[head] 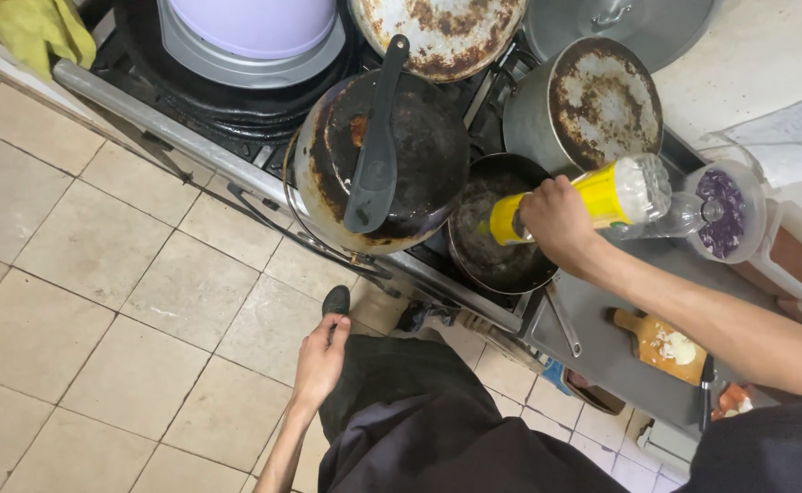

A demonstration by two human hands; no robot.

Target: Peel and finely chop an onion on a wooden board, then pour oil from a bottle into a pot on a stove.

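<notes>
The right hand (556, 219) is closed around a bottle (592, 201), gripping it near the neck. The bottle is clear plastic with a yellow label wrapped round most of its body; the base end, on the far side of the hand, shows pale and translucent. It is tipped almost level, its mouth end pointing past the fingers and over a small dark pan (497, 233) that sits just below and beyond the hand on the stove (172, 128). The pan's inside is black with a dull greyish film. Beside the pan, further from the hand, a larger scorched pan (419, 155) carries a dark spatula (378, 146) laid across it. Behind the hand stands a steel pot (592, 105) with a rusty, burnt surface. On the wrist side of the hand, a cutting board (661, 345) with white chopped pieces lies on the counter (602, 351). The left hand (320, 358) hangs loose at the person's side, fingers lightly curled, holding nothing, resting against dark trousers (419, 411) above the tiled floor (99, 301).
</notes>
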